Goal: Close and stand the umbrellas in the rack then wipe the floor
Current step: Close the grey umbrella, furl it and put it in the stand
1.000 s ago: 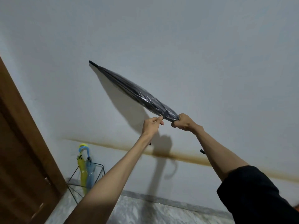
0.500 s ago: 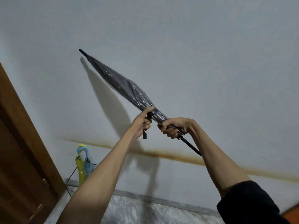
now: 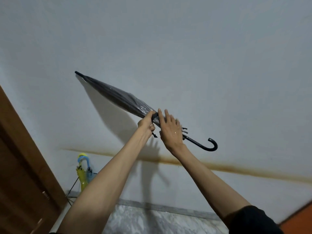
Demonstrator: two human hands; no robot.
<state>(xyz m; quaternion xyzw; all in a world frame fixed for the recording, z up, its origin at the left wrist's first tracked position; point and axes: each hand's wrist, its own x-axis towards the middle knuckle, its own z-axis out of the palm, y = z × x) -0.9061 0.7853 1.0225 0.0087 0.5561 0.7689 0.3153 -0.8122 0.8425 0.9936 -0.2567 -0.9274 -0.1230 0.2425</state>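
a: umbrella (image 3: 118, 97), dark and folded shut, is held up in the air in front of a pale wall (image 3: 202, 65). its tip points up and to the left, and its hooked handle (image 3: 209, 146) hangs low on the right.

b: where are the hands?

a: both are raised near the lower end of the canopy. the left hand (image 3: 146, 125) is closed on the canopy and pinches a dark strap (image 3: 154, 135) that dangles below it. the right hand (image 3: 170, 130) lies flat over the umbrella with its fingers spread wide, gripping nothing.

b: and the rack?

a: the rack (image 3: 72, 188), a thin wire frame, stands on the floor low on the left, beside a brown door (image 3: 22, 174). a yellow umbrella (image 3: 82, 179) and a blue umbrella (image 3: 88, 173) stand in it, handles up.

b: anything else?

a: a rusty stain (image 3: 236, 168) runs across the wall, and marbled floor (image 3: 143, 222) shows at the bottom.
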